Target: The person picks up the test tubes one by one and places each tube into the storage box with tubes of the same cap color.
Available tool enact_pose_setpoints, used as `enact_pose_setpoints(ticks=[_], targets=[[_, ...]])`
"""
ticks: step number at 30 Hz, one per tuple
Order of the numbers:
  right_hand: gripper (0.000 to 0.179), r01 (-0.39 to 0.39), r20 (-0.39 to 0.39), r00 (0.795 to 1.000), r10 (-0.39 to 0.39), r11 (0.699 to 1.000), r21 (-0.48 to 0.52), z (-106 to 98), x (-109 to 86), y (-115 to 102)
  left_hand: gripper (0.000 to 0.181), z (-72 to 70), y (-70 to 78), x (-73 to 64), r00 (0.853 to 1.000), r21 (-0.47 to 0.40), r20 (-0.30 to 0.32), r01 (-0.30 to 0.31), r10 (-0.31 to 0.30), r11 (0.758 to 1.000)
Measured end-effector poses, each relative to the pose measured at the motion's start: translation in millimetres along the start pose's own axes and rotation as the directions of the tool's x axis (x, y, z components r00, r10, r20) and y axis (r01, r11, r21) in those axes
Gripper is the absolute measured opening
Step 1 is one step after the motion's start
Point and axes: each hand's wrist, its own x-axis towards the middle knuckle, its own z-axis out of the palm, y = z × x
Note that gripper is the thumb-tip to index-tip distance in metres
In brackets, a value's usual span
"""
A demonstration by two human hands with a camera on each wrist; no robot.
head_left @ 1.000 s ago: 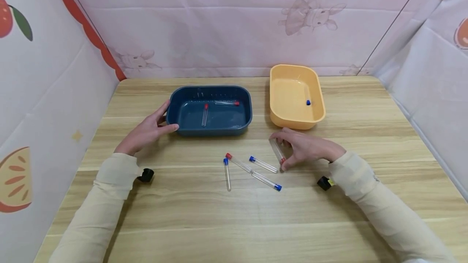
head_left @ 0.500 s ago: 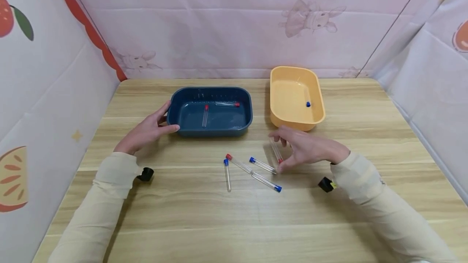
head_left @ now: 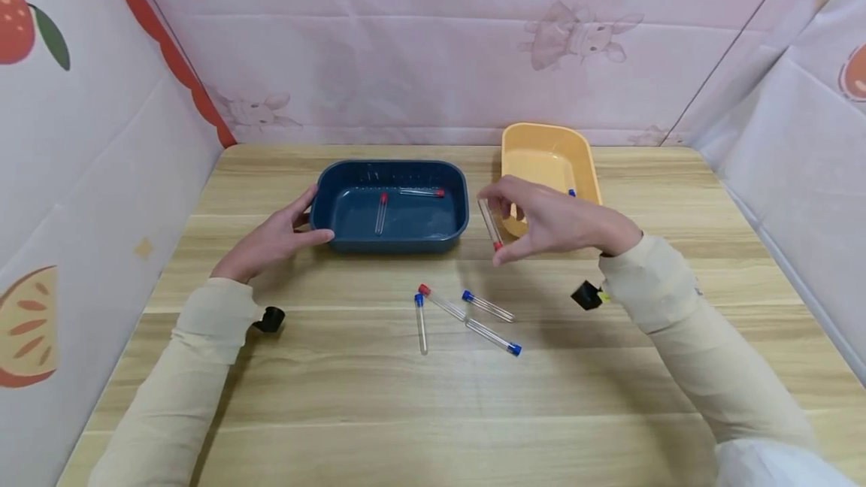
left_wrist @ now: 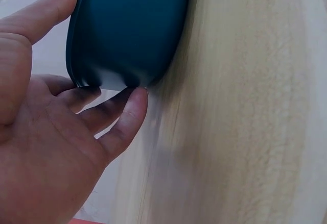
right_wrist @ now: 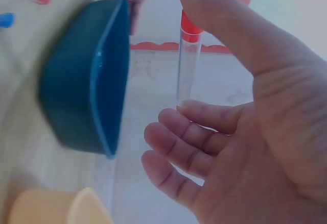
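My right hand pinches a clear test tube with a red cap lengthwise, thumb at the cap and a fingertip at the other end. In the right wrist view this test tube hangs in the air, beside the dark blue basin. The left hand holds the left end of that basin, its thumb and fingers spread around the corner; the left wrist view shows fingertips against the basin wall. Inside lie a red-capped tube and a second red-capped tube.
On the wooden table lie a red-capped tube and several blue-capped ones, among them a tube on the left. A yellow basin stands behind the right hand, partly covered by it, with a blue cap showing inside.
My right hand has lifted the red-capped test tube off the table area and carried it up and left, toward the dark blue basin. The left hand stays put.
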Motion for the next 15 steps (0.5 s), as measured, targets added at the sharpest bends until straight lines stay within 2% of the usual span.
enact_pose_setpoints(ticks=[7, 15], targets=[[0.084, 0.009, -0.01, 1.0, -0.008, 0.999, 0.04, -12.7, 35.7, -0.3, 0.088, -0.8, 0.3, -0.4, 1.0, -0.008, 0.003, -0.008, 0.008, 1.0], [0.087, -0.047, -0.01, 0.999, 0.048, 0.996, 0.078, -10.6, 73.3, 5.1, 0.09, -0.6, 2.3, -3.2, 1.0, -0.012, 0.002, -0.01, 0.01, 1.0]])
